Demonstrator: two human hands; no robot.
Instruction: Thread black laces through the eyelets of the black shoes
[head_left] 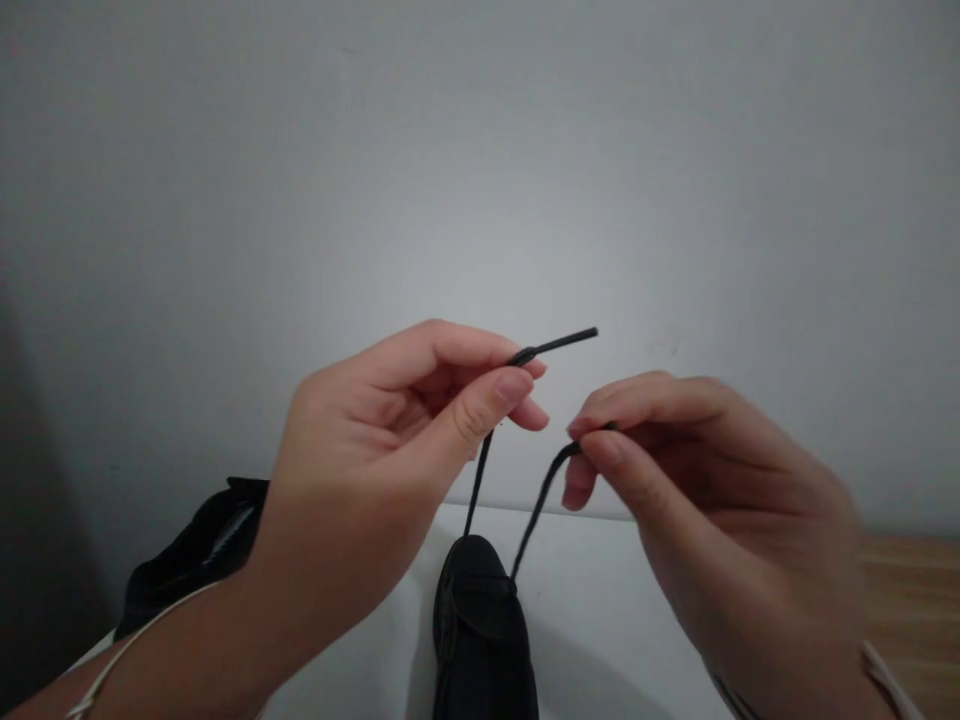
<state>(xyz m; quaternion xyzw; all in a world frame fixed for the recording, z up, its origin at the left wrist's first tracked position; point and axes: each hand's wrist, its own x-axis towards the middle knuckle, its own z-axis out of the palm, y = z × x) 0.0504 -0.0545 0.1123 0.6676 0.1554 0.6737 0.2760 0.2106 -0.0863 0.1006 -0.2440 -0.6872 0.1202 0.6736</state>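
A black shoe (491,630) stands on a white surface at the bottom middle, its toe pointing away from me. Two lengths of black shoelace (534,520) rise from its front part, one to each hand. Between thumb and forefinger, my left hand (397,430) pinches one length, and its stiff tip sticks out to the right. My right hand (697,490) pinches the other length close to its end, a little lower and to the right. The hands are apart, both above the shoe. The shoe's near end is cut off by the frame.
Behind my left wrist lies a shiny black object (191,560), perhaps another shoe, partly hidden. The white surface (585,640) meets a pale grey wall (480,180) just beyond the shoe. A wood-grained surface (911,610) shows at the lower right.
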